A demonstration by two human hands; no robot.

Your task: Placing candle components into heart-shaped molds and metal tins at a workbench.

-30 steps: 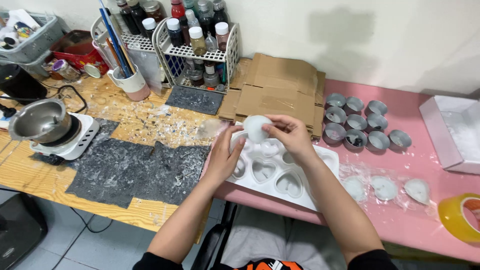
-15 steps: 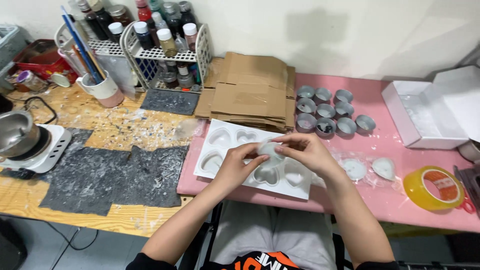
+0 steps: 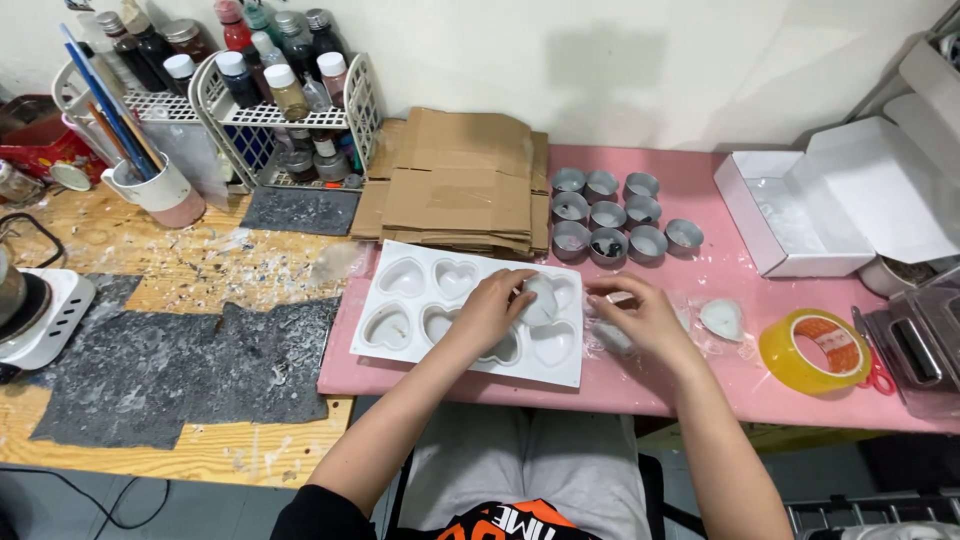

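My left hand (image 3: 493,308) holds a pale, translucent heart-shaped wax piece (image 3: 541,298) over the right part of a white heart-cavity mould (image 3: 400,310) lying on the pink table (image 3: 700,380). My right hand (image 3: 640,315) rests just right of the mould, fingers on a clear plastic bag (image 3: 606,334) that lies flat on the table. Another bagged white heart piece (image 3: 721,318) lies just right of that hand.
Several small metal cups (image 3: 610,220) stand behind the mould, next to flattened cardboard (image 3: 460,185). An open white box (image 3: 800,215) and a yellow tape roll (image 3: 812,350) sit at the right. Bottle racks (image 3: 270,90), a brush cup (image 3: 160,190) and dark mats (image 3: 180,370) occupy the wooden table at left.
The view has swung right. My hands have lowered and parted: the left keeps the wax heart over the mould, while the right has let go and moved onto the plastic bag.
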